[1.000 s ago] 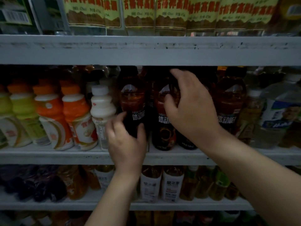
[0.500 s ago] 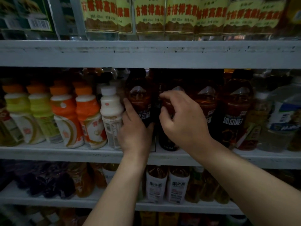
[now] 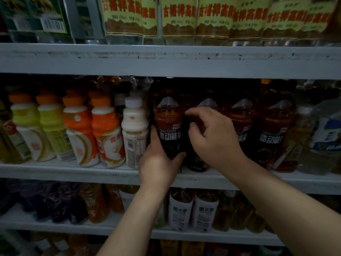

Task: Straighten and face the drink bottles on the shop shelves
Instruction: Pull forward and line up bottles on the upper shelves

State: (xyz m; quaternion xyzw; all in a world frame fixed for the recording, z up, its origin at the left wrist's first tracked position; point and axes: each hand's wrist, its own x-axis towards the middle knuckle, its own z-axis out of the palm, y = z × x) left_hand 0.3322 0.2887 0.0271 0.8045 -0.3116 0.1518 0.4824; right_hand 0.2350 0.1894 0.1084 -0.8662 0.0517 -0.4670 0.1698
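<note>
A row of dark brown drink bottles with black labels stands on the middle shelf [image 3: 55, 171]. My left hand [image 3: 158, 159] grips the lower part of the leftmost dark bottle [image 3: 168, 124], whose label faces me. My right hand [image 3: 214, 137] curls round the second dark bottle [image 3: 195, 163], which it mostly hides. Two more dark bottles [image 3: 273, 133] stand upright to the right with labels facing out.
A white bottle [image 3: 134, 132] stands just left of my left hand, then orange-capped bottles [image 3: 107, 133] further left. Clear and yellowish bottles [image 3: 326, 137] fill the shelf's right end. Tall labelled bottles [image 3: 177, 17] line the shelf above, tea bottles [image 3: 181, 209] the shelf below.
My right hand came down from the bottle tops onto the second dark bottle. My left hand shifted to wrap the leftmost dark bottle's base. The view moved slightly down and left.
</note>
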